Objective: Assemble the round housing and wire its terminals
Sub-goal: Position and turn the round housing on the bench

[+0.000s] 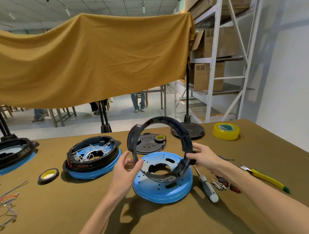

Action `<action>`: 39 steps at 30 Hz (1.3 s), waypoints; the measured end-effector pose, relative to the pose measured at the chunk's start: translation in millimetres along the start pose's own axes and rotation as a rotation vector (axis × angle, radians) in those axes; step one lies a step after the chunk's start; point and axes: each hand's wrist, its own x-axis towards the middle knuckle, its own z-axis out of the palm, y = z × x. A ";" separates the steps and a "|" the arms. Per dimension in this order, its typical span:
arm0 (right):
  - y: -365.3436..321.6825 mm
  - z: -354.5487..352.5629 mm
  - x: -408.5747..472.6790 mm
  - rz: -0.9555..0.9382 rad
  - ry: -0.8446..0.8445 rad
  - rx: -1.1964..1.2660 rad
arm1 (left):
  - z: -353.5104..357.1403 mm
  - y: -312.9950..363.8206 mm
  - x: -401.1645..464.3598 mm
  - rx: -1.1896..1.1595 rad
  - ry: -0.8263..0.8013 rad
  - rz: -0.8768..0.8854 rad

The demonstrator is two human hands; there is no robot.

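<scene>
Ring tilted over base plate at table centre, lower edge on plate; left hand on ring's left side, right hand on right. Wired housing left of plate, tape roll before it. Flat cover behind plate. Screwdriver just right of plate, terminals beside it. Wires at far left edge.

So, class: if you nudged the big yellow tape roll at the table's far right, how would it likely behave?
The yellow tape roll lies flat on its side on the brown table, so it would probably slide rather than roll. It looks hollow, so likely light for its size. Stood on edge, its round shape could roll away.
</scene>
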 end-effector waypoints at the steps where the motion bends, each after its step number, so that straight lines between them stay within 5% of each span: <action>1: -2.4 0.7 2.9 0.037 -0.037 0.128 | -1.1 5.0 1.3 0.030 0.001 0.090; 9: -19.5 -13.1 12.6 0.191 -0.104 0.660 | -12.0 14.4 0.7 0.689 -0.020 0.605; 20: 10.4 14.0 4.2 0.152 -0.057 -0.145 | 25.8 -17.8 -19.3 0.910 -0.240 0.672; 27: 19.7 21.8 9.8 0.105 -0.011 -0.261 | 7.4 -41.3 -14.9 0.622 -0.106 0.366; 34: 27.6 30.9 26.2 -0.038 0.007 -0.493 | -2.9 -63.3 22.1 0.199 -0.032 -0.206; 39: 24.2 22.9 38.7 -0.036 -0.045 -0.471 | 0.9 -73.4 21.1 0.179 -0.125 -0.247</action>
